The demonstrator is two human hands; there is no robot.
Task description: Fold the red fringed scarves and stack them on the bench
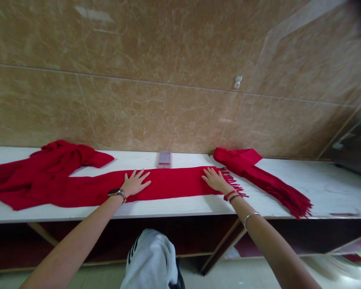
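Tiled wall (168,108): it bounds your reach behind the counter.
White counter (171,206): a strip shows between cloth and front edge; more shows beyond the second scarf.
Long red scarf (176,182): flat between your hands, heaped at left, fringed at right; you seem to be smoothing it, and shifting either palm calls for a light lift, lest it ripple.
Second red scarf (260,178): folded over, just beside the fringe.
Left hand (133,184): fingers spread, palm down, pinching nothing.
Right hand (215,180): likewise, near the fringe.
Flat case (164,159): just behind the cloth.
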